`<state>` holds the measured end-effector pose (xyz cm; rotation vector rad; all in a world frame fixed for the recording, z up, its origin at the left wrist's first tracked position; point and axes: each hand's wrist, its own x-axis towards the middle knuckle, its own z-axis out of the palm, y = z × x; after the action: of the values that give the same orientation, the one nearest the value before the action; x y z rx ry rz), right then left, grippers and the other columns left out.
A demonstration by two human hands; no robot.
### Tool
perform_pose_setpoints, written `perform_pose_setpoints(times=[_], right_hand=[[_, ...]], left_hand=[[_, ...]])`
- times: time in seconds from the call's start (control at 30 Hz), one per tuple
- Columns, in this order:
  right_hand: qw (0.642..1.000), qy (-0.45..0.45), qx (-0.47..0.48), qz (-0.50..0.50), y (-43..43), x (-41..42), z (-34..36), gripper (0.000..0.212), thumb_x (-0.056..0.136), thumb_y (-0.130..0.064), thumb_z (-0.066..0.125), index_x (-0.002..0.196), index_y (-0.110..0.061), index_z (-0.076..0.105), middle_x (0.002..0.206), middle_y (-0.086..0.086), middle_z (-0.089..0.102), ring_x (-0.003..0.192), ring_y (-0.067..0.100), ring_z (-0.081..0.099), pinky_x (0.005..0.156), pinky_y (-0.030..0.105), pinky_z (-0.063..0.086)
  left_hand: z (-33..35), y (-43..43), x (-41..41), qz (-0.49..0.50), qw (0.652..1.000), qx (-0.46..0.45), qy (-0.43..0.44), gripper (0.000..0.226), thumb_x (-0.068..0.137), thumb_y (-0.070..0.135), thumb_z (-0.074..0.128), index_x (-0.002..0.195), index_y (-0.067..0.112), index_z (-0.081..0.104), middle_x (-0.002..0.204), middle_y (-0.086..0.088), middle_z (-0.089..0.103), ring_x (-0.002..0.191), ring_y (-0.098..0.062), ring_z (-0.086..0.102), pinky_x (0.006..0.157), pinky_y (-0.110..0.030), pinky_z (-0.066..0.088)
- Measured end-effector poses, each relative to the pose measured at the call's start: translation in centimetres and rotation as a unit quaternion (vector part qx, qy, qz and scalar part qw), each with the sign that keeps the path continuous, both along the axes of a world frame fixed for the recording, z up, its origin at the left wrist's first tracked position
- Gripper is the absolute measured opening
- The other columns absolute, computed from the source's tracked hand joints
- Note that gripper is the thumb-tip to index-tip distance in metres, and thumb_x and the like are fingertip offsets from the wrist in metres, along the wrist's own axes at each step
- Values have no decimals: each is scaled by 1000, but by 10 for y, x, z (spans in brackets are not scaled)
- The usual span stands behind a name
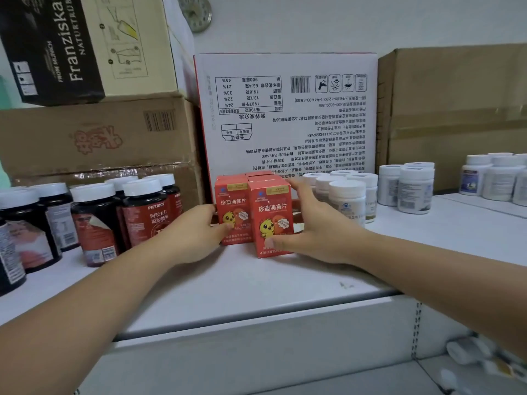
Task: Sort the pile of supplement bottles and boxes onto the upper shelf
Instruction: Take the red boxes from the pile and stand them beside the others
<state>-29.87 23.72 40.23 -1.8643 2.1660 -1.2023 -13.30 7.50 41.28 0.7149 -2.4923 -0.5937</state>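
On upper shelf (228,280), left hand (194,238) grasps red 珍迪消食片 box (231,206), right hand (316,232) grasps front box (271,212); PIETRICK bottles (145,212) beside.

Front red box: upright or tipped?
Upright: front red box stands base-down on the shelf, chick print right way up; right hand grips it, left hand the neighbouring red box.

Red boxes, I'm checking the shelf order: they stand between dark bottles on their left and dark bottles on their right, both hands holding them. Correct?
Not quite: the head view shows white bottles on their right, not dark ones. The red boxes have dark bottles on their left, and the left hand and right hand hold them.
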Motion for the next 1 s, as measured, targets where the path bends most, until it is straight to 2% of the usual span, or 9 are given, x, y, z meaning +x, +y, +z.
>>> perform_pose_setpoints(times=[0.1, 0.23, 0.37, 0.43, 0.57, 0.7, 0.83, 0.9, 1.0], right_hand=[[1000, 5, 4, -10, -2, -2, -1, 97, 71, -47, 80, 144, -35, 17, 100, -29, 56, 97, -19, 54, 90, 14, 44], [999, 30, 22, -16, -1, 1, 0, 91, 71, -50, 79, 140, -33, 23, 95, -34, 55, 88, -28, 51, 77, -3, 37], [992, 87, 89, -22, 8, 3, 10, 90, 72, -62, 71, 141, -27, 25, 130, -13, 55, 118, 3, 52, 104, 24, 39], [978, 141, 144, -58, 23, 2, 16, 86, 77, -68, 61, 141, -19, 32, 136, -3, 54, 124, 16, 51, 105, 35, 41], [952, 246, 157, -91, 73, -3, 21, 58, 89, -58, 51, 135, -22, 49, 130, 0, 58, 116, 20, 54, 91, 31, 45], [955, 253, 127, -91, 139, -20, 21, 37, 91, -47, 53, 120, -26, 62, 120, -5, 64, 107, 15, 58, 83, 29, 47], [959, 233, 112, -114, 204, -51, 19, 29, 91, -46, 54, 111, -28, 65, 107, -9, 64, 98, 12, 59, 76, 28, 45], [956, 234, 111, -137, 242, -73, 14, 29, 90, -47, 53, 110, -29, 65, 105, -10, 62, 97, 13, 59, 75, 29, 44], [954, 226, 95, -170, 300, -104, 2, 31, 90, -45, 55, 113, -26, 65, 105, -9, 59, 98, 14, 58, 76, 29, 42]], left_hand=[[0, 2, 1, 30, 996, -74, -49, 9, 96, 35, 56, 102, 27, 57, 97, 10, 63, 90, -12, 60, 70, -26, 43], [5, 10, 7, 66, 982, -143, -102, 25, 97, 40, 49, 106, 18, 56, 102, 1, 65, 91, -20, 60, 74, -32, 48], [15, 25, 18, 67, 957, -167, -229, 35, 97, 46, 45, 119, 22, 59, 110, 0, 68, 91, -17, 59, 77, -30, 46], [20, 38, 27, 70, 955, -151, -246, 35, 96, 47, 47, 121, 26, 60, 114, 5, 67, 93, -15, 57, 77, -27, 42], [25, 70, 44, 70, 958, -119, -251, 36, 96, 44, 51, 130, 34, 55, 108, 9, 58, 96, -12, 55, 80, -24, 40], [24, 107, 52, 77, 963, -95, -240, 45, 95, 48, 51, 136, 31, 51, 117, 9, 59, 106, -13, 56, 87, -25, 40], [17, 138, 58, 77, 978, -103, -167, 43, 79, 66, 54, 116, 44, 59, 107, 15, 61, 101, -10, 60, 87, -32, 47], [10, 161, 56, 75, 981, -126, -125, 47, 62, 86, 45, 96, 56, 57, 102, 21, 60, 96, -7, 60, 84, -36, 50], [-7, 193, 45, 94, 980, -168, -54, 57, 52, 101, 29, 90, 66, 53, 90, 29, 59, 84, 1, 60, 70, -33, 51]])
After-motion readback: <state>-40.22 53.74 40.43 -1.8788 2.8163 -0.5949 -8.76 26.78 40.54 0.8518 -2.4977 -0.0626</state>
